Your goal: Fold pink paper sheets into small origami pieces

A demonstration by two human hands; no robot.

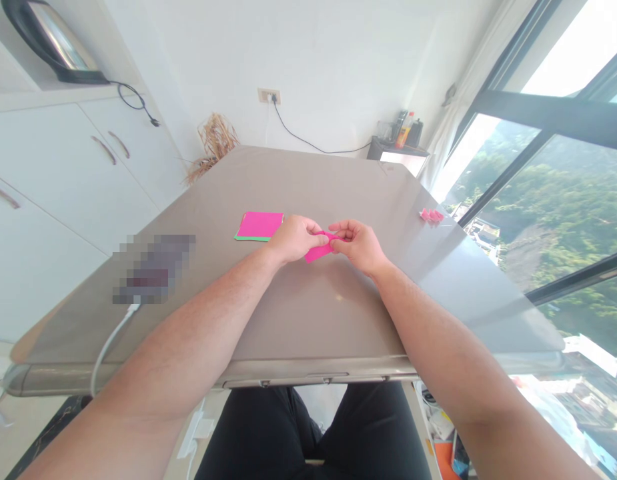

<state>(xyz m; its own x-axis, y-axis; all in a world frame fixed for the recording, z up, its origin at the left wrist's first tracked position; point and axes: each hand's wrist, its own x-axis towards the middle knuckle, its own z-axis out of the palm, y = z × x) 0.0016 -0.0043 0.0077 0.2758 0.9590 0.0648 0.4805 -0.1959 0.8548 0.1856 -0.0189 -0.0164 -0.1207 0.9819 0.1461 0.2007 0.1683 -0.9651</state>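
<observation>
Head view: I have the pink paper (318,253) between the left hand (294,239) and the right hand (361,246) above the tabletop (328,320), both pinching it, its visible part slanting from near-left to far-right, more of it showing beside the left hand.

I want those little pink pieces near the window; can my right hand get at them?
Probably yes: only bare tabletop seems to lie between the right hand and the small pink pieces. It's pinching pink paper, though, so it would likely need to let go first.
</observation>
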